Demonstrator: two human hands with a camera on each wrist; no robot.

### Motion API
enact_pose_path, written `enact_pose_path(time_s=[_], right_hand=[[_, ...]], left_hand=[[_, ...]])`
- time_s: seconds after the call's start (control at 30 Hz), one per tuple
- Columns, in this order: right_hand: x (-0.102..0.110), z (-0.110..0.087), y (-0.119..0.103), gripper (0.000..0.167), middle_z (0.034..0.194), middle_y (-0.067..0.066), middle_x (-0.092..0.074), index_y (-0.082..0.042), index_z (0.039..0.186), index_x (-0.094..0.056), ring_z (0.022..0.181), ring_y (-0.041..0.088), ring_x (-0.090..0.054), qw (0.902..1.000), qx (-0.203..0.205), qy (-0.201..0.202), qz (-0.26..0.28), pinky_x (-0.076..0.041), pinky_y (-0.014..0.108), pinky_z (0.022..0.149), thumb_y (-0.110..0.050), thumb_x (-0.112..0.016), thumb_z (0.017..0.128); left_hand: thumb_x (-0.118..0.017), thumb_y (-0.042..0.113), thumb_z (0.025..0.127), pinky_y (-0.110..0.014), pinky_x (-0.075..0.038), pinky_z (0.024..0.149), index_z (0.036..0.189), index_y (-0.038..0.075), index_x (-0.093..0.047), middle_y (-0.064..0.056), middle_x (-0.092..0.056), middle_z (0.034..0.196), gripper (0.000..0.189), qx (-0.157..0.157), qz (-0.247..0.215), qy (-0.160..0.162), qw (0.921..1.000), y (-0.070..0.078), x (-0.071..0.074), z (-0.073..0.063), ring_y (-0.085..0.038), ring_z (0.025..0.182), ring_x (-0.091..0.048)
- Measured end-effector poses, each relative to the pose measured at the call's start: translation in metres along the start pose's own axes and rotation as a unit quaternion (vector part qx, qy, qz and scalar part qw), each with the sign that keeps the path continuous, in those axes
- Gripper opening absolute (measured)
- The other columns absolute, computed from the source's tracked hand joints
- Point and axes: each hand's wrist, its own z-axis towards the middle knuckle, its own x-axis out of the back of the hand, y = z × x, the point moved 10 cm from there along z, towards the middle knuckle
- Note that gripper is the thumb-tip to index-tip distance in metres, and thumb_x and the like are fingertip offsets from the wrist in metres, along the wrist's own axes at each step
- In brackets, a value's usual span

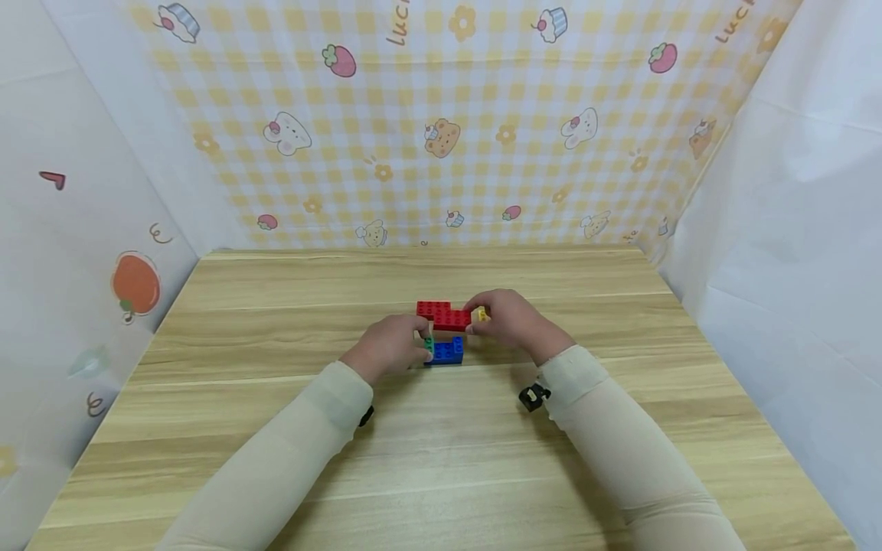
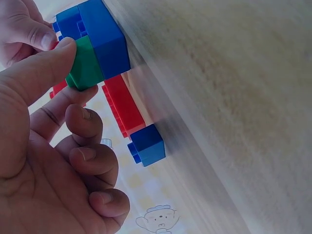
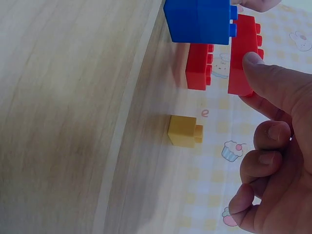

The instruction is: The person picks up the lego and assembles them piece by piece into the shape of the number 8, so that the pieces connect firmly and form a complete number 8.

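Note:
My left hand pinches a small green toy building brick between thumb and forefinger. That green brick sits on the left end of a long blue brick, which also carries a small blue brick on its right end. A red brick is pinched at its right end by my right hand, held raised with studs up just behind the blue brick. The left wrist view shows the other fingers of my left hand curled loosely.
A second red brick stands on the wooden table behind the raised one. Right of it is a small yellow brick; left of it, a small blue brick. A patterned cloth hangs at the table's back edge.

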Motion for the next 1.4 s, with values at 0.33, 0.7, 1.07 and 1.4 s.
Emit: enact_pose_path(time_s=[0.33,0.7,1.07,1.4], right_hand=[[0.001,-0.006,-0.001,0.036,0.106,0.005,-0.068,-0.019,0.128,-0.074,0.096,0.025,-0.056,0.9999,0.009,0.004,0.008,-0.049,0.038,0.084,-0.032,-0.081,0.095],[0.0,-0.012,-0.005,0.036,0.08,0.003,-0.053,-0.018,0.127,-0.075,0.078,0.02,-0.049,0.9993,0.028,0.006,0.025,-0.041,0.033,0.067,-0.031,-0.082,0.094],[-0.004,-0.017,-0.008,0.036,0.072,0.001,-0.048,-0.016,0.127,-0.076,0.071,0.019,-0.046,0.9983,0.04,0.005,0.043,-0.039,0.031,0.063,-0.027,-0.083,0.093],[-0.009,-0.017,-0.011,0.033,0.069,0.001,-0.046,-0.015,0.124,-0.077,0.066,0.017,-0.044,0.996,0.059,0.005,0.067,-0.039,0.03,0.063,-0.023,-0.083,0.093]], left_hand=[[-0.079,0.027,0.096,-0.034,-0.049,0.072,0.105,0.018,-0.067,0.0,-0.068,0.099,0.018,-0.003,-0.005,0.001,1.0,-0.001,-0.001,0.001,-0.021,0.081,-0.059],[-0.079,0.026,0.096,-0.034,-0.049,0.07,0.11,0.015,-0.068,-0.001,-0.068,0.099,0.021,-0.001,-0.012,-0.004,0.9999,-0.003,-0.001,0.001,-0.021,0.078,-0.06],[-0.079,0.025,0.096,-0.033,-0.049,0.065,0.112,0.012,-0.068,-0.003,-0.066,0.085,0.024,-0.003,-0.025,-0.005,0.9997,-0.002,0.0,0.0,-0.021,0.071,-0.06],[-0.08,0.024,0.095,-0.033,-0.049,0.064,0.114,0.013,-0.069,-0.003,-0.066,0.085,0.025,0.0,-0.046,-0.008,0.9989,-0.004,-0.001,0.001,-0.021,0.072,-0.059]])
